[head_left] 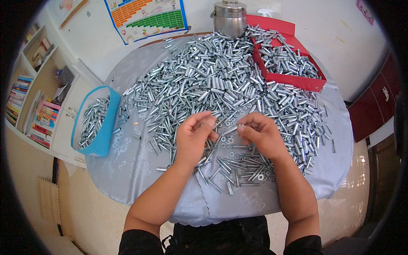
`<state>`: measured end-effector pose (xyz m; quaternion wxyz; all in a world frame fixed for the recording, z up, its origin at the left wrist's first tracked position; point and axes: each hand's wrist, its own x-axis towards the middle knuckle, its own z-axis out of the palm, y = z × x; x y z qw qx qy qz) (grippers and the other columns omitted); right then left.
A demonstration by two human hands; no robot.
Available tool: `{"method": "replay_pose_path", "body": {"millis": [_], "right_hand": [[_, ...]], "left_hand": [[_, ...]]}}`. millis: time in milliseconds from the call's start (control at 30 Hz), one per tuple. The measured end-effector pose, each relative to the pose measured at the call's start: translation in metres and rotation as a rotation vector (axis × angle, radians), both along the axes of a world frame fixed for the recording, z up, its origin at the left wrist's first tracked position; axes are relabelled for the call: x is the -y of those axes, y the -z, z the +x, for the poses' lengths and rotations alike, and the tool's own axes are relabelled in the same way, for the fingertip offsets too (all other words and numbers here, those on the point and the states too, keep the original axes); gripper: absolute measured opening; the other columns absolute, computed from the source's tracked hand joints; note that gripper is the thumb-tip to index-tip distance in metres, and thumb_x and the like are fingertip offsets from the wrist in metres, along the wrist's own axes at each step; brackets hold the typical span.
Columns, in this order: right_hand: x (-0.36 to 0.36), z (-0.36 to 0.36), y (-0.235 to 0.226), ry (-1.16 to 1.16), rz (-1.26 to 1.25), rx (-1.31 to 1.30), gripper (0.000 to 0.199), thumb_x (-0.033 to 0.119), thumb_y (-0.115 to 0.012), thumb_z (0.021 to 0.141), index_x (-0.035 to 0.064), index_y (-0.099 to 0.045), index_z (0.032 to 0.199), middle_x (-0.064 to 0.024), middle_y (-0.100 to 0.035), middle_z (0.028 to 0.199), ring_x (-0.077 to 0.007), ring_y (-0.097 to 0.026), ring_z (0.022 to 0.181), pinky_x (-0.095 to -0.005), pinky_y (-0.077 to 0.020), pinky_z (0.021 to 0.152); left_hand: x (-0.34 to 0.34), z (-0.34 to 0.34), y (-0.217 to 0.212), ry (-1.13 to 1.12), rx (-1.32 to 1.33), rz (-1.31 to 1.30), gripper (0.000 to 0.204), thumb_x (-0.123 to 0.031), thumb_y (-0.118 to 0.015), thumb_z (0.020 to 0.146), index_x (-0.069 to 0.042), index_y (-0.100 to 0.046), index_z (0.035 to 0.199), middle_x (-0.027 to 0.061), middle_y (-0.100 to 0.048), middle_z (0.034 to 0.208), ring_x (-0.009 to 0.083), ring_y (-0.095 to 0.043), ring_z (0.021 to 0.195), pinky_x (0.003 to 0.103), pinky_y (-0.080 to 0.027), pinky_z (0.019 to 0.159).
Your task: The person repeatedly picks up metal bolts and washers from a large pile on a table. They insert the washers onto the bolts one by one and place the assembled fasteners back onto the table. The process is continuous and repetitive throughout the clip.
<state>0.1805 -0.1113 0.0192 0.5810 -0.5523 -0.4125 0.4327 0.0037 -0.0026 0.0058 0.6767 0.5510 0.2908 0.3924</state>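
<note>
Over the near side of a big heap of silvery metal tubes and bolts [204, 76], my two hands face each other. The fingers of my left hand [192, 138] are curled in with thumb against forefinger; what they pinch is too small to make out. My right hand [265, 135] pinches a short silver metal tube [230, 130] between thumb and fingers, its end pointing toward my left hand. Below and between the hands lie loose washers and nuts [230, 145]. Nearer me, several long bolts [238, 170] are scattered on the cloth.
A grey patterned cloth [140, 182] covers the round table. At the left stands a blue bin [102, 142] of metal tubes. A red box [293, 80], partly filled with metal pieces, is at the back right, beside a steel pot [230, 19]. Bookshelves [32, 91] line the left wall.
</note>
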Motion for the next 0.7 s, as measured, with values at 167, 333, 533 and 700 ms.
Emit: {"method": "replay_pose_path", "body": {"millis": [167,333,533,700], "right_hand": [[0.002,-0.004,0.001,-0.117,-0.063,0.233,0.014,0.009,-0.07,0.084,-0.0007,-0.066,0.094,-0.0018,-0.065,0.078,-0.0067,-0.057,0.068,-0.0232,-0.0465,0.063],[0.004,-0.002,-0.004,-0.233,-0.182,0.159,0.016,0.013,-0.068,0.087,-0.0018,-0.066,0.093,-0.0037,-0.066,0.077,-0.0101,-0.059,0.069,-0.0266,-0.0489,0.066],[-0.006,0.016,-0.018,0.446,0.569,-0.432,0.046,0.022,-0.053,0.098,-0.0079,-0.046,0.132,-0.0206,-0.061,0.121,-0.027,-0.06,0.112,-0.0385,-0.0449,0.1],[-0.004,0.01,-0.001,0.253,0.378,-0.255,0.044,0.02,-0.052,0.098,-0.0072,-0.045,0.133,-0.0212,-0.059,0.123,-0.0287,-0.059,0.115,-0.0403,-0.0451,0.101]], "left_hand": [[-0.002,0.0,0.0,-0.032,0.0,-0.036,0.025,-0.011,-0.063,0.092,0.001,-0.062,0.113,0.0099,-0.07,0.1,0.0114,-0.063,0.067,0.025,-0.054,0.061],[-0.002,-0.001,0.002,-0.036,0.008,-0.037,0.023,-0.01,-0.062,0.092,0.001,-0.063,0.112,0.01,-0.07,0.099,0.0114,-0.063,0.067,0.025,-0.054,0.061],[-0.001,0.0,0.0,-0.057,0.004,-0.008,0.022,-0.01,-0.061,0.092,0.001,-0.063,0.111,0.0102,-0.07,0.098,0.0117,-0.063,0.066,0.025,-0.053,0.059],[-0.003,0.0,0.002,-0.068,0.031,-0.007,0.022,-0.01,-0.06,0.092,0.001,-0.063,0.11,0.0101,-0.07,0.098,0.0118,-0.063,0.065,0.024,-0.052,0.059]]}}
